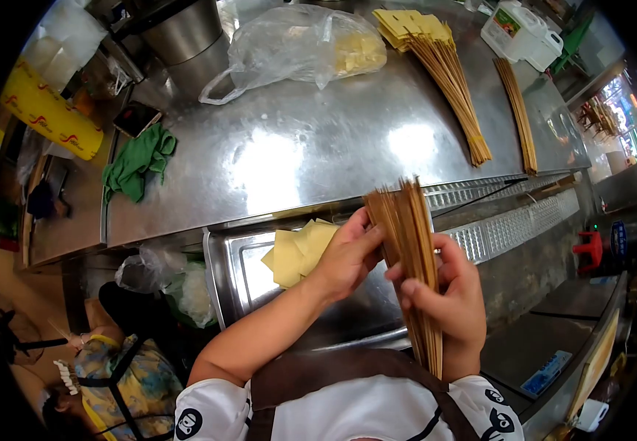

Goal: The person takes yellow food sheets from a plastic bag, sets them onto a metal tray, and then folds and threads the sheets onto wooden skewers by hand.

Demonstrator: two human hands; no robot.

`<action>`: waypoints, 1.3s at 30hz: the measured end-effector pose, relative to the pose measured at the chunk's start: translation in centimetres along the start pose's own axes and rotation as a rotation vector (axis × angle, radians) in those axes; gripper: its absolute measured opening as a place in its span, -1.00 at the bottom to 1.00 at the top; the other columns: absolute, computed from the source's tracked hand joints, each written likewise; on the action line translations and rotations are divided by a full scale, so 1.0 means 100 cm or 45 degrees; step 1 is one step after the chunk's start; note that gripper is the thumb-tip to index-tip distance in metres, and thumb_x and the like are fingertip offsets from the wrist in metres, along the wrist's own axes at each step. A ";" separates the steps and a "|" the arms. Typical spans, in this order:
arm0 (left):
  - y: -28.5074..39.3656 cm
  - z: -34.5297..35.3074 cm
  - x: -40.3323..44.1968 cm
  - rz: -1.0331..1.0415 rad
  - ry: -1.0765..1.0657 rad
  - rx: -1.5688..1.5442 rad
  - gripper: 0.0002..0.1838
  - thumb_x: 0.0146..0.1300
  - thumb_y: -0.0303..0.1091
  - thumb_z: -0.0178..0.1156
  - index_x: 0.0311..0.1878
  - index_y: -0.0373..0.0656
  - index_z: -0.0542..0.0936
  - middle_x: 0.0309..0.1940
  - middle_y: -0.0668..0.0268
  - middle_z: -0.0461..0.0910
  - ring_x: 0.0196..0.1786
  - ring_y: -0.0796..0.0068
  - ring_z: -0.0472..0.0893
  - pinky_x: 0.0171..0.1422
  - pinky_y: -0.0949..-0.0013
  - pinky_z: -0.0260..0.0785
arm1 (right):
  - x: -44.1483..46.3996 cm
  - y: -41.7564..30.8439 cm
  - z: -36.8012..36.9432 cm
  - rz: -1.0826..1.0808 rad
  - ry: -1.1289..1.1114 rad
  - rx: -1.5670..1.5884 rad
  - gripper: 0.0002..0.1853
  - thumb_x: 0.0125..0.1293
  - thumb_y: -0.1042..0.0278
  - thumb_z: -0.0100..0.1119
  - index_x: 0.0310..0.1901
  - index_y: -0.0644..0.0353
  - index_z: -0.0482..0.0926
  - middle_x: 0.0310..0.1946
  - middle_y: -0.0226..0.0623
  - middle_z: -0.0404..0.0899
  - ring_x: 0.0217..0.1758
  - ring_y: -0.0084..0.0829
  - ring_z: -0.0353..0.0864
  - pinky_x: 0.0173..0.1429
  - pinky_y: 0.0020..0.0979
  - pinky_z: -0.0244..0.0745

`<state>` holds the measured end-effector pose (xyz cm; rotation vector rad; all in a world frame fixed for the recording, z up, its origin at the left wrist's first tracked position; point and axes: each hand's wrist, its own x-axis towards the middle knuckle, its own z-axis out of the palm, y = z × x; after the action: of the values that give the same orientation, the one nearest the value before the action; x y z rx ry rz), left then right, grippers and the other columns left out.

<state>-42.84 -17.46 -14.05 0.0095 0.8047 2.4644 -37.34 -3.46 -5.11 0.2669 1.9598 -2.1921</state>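
Note:
A thick bundle of thin brown wooden sticks stands nearly upright in front of my apron. My left hand holds its upper left side, with the thumb laid against the sticks. Around the lower right side of the same bundle, my right hand has its fingers and thumb curled. Below my hands a metal tray holds yellow square sheets, left of the bundle. On the steel table lie a fan of sticks with yellow pieces at their tops and a narrower stick bundle.
A clear plastic bag with yellow pieces, a green cloth, a yellow roll and a white jug are on or around the table. At lower left sits another person in a patterned top.

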 end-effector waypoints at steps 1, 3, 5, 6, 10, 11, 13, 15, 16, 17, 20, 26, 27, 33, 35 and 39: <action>-0.005 -0.004 0.003 0.013 -0.080 0.010 -0.55 0.38 -0.30 0.03 0.28 -0.15 0.23 0.02 0.29 0.45 0.07 0.41 0.49 0.14 0.31 0.39 | -0.002 0.000 0.004 0.021 -0.123 0.089 -0.56 0.09 0.56 0.25 0.04 0.34 0.39 -0.21 -0.25 0.58 -0.16 -0.54 0.56 -0.10 -0.56 0.45; -0.014 -0.011 0.011 -0.026 -0.139 0.066 -0.50 0.36 -0.23 0.08 0.28 -0.18 0.25 -0.07 0.27 0.46 -0.04 0.35 0.53 0.06 0.27 0.46 | -0.005 -0.006 0.005 0.146 -0.345 0.137 -0.46 0.03 0.58 0.29 0.10 0.35 0.38 -0.30 -0.31 0.57 -0.26 -0.58 0.54 -0.16 -0.62 0.40; -0.018 -0.011 0.011 -0.060 -0.125 -0.010 -0.50 0.34 -0.22 0.11 0.26 -0.19 0.27 -0.08 0.26 0.47 -0.04 0.35 0.54 0.06 0.28 0.47 | -0.001 -0.003 -0.002 0.214 -0.422 0.113 -0.52 0.09 0.56 0.27 0.08 0.31 0.39 -0.31 -0.36 0.55 -0.26 -0.59 0.52 -0.12 -0.62 0.38; -0.019 -0.011 0.011 -0.083 -0.101 -0.084 -0.50 0.32 -0.22 0.13 0.25 -0.20 0.29 -0.09 0.25 0.47 -0.05 0.35 0.54 0.05 0.30 0.48 | 0.001 0.001 -0.006 0.285 -0.514 0.088 -0.58 0.14 0.54 0.25 0.06 0.28 0.41 -0.33 -0.41 0.52 -0.25 -0.61 0.49 -0.09 -0.62 0.36; -0.022 -0.012 0.006 -0.142 -0.026 0.002 -0.63 0.33 -0.21 0.13 0.12 -0.16 0.42 -0.11 0.34 0.54 -0.01 0.48 0.56 0.02 0.43 0.47 | 0.010 0.028 -0.012 -0.264 -0.366 -0.249 -0.54 0.08 0.55 0.27 0.06 0.30 0.41 -0.17 -0.36 0.43 -0.09 -0.55 0.42 0.01 -0.56 0.32; -0.021 -0.012 0.004 -0.162 -0.047 0.013 -0.67 0.35 -0.23 0.11 0.10 -0.16 0.44 -0.07 0.35 0.54 -0.01 0.52 0.56 0.04 0.44 0.46 | 0.008 0.023 -0.012 -0.200 -0.370 -0.221 -0.51 0.03 0.58 0.27 0.06 0.31 0.40 -0.08 -0.33 0.38 0.02 -0.52 0.37 0.11 -0.52 0.30; -0.022 -0.022 0.007 -0.195 -0.118 -0.002 -0.67 0.35 -0.24 0.11 0.10 -0.16 0.43 -0.06 0.34 0.54 -0.02 0.51 0.56 0.04 0.45 0.45 | 0.007 0.027 -0.010 -0.198 -0.328 -0.130 -0.47 0.05 0.60 0.26 0.10 0.30 0.36 -0.11 -0.33 0.40 -0.01 -0.52 0.40 0.10 -0.53 0.31; -0.020 -0.020 0.008 -0.224 -0.205 -0.006 -0.67 0.34 -0.24 0.11 0.11 -0.16 0.42 -0.05 0.34 0.54 -0.03 0.51 0.56 0.05 0.46 0.44 | 0.002 0.018 -0.004 0.016 -0.208 0.078 -0.35 0.08 0.63 0.23 0.23 0.28 0.20 -0.22 -0.35 0.47 -0.14 -0.56 0.49 0.03 -0.57 0.38; -0.018 -0.011 0.007 -0.211 -0.098 -0.030 -0.57 0.29 -0.23 0.15 0.16 -0.18 0.38 -0.01 0.28 0.52 0.00 0.47 0.55 0.07 0.42 0.44 | 0.000 0.013 -0.004 0.008 -0.207 0.080 -0.35 0.08 0.63 0.23 0.23 0.28 0.20 -0.22 -0.35 0.47 -0.14 -0.56 0.49 0.03 -0.57 0.38; -0.017 -0.004 0.006 -0.199 0.010 -0.057 -0.48 0.25 -0.22 0.19 0.22 -0.21 0.33 0.03 0.22 0.50 0.02 0.43 0.55 0.10 0.37 0.44 | -0.002 0.009 -0.007 0.121 -0.216 0.104 -0.30 0.05 0.63 0.25 0.25 0.30 0.18 -0.24 -0.36 0.49 -0.19 -0.58 0.50 -0.03 -0.57 0.40; -0.018 0.001 0.007 -0.140 -0.020 -0.064 -0.52 0.27 -0.25 0.17 0.21 -0.19 0.34 0.03 0.25 0.50 0.05 0.44 0.53 0.16 0.34 0.39 | -0.006 0.014 -0.012 0.084 -0.175 0.012 -0.33 0.03 0.62 0.26 0.23 0.33 0.25 -0.30 -0.37 0.52 -0.21 -0.59 0.53 -0.07 -0.56 0.43; -0.020 0.004 0.009 -0.114 -0.006 0.006 -0.58 0.30 -0.32 0.15 0.19 -0.14 0.37 0.03 0.34 0.50 0.07 0.46 0.51 0.22 0.33 0.34 | 0.005 0.020 -0.026 -0.481 0.054 -0.738 -0.53 0.01 0.51 0.27 0.03 0.33 0.45 -0.07 -0.18 0.50 -0.01 -0.41 0.50 0.10 -0.42 0.39; -0.021 0.003 0.010 -0.109 -0.005 0.001 -0.58 0.30 -0.32 0.15 0.19 -0.14 0.37 0.03 0.34 0.50 0.07 0.46 0.51 0.22 0.33 0.34 | 0.007 0.023 -0.028 -0.582 0.063 -0.869 -0.53 0.00 0.51 0.26 0.02 0.33 0.45 -0.04 -0.14 0.48 0.02 -0.36 0.49 0.13 -0.39 0.38; -0.021 -0.001 0.010 -0.109 0.115 0.155 -0.66 0.32 -0.38 0.13 0.13 -0.15 0.39 -0.04 0.38 0.50 0.03 0.53 0.49 0.17 0.44 0.32 | -0.002 0.015 -0.015 -0.067 0.075 -0.172 -0.52 0.11 0.55 0.15 0.11 0.29 0.35 -0.16 -0.14 0.56 -0.19 -0.39 0.60 -0.09 -0.50 0.49; -0.022 -0.005 0.013 -0.125 0.039 0.261 -0.61 0.31 -0.30 0.16 0.16 -0.15 0.38 -0.04 0.29 0.53 0.00 0.46 0.52 0.15 0.34 0.38 | -0.007 0.001 -0.011 0.069 -0.087 0.083 -0.52 0.12 0.59 0.13 0.12 0.28 0.32 -0.24 -0.14 0.57 -0.28 -0.43 0.60 -0.18 -0.54 0.49; -0.027 -0.009 0.019 -0.159 0.009 0.254 -0.57 0.30 -0.25 0.16 0.15 -0.25 0.35 -0.05 0.15 0.52 -0.03 0.33 0.53 0.06 0.30 0.44 | 0.011 0.031 -0.019 0.421 -0.620 0.559 -0.66 0.13 0.55 0.11 -0.01 0.33 0.41 -0.41 -0.11 0.56 -0.40 -0.39 0.59 -0.24 -0.47 0.51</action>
<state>-43.30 -15.18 -16.60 0.0226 1.0200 2.2607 -37.55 -1.90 -8.60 0.0914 1.0931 -2.1749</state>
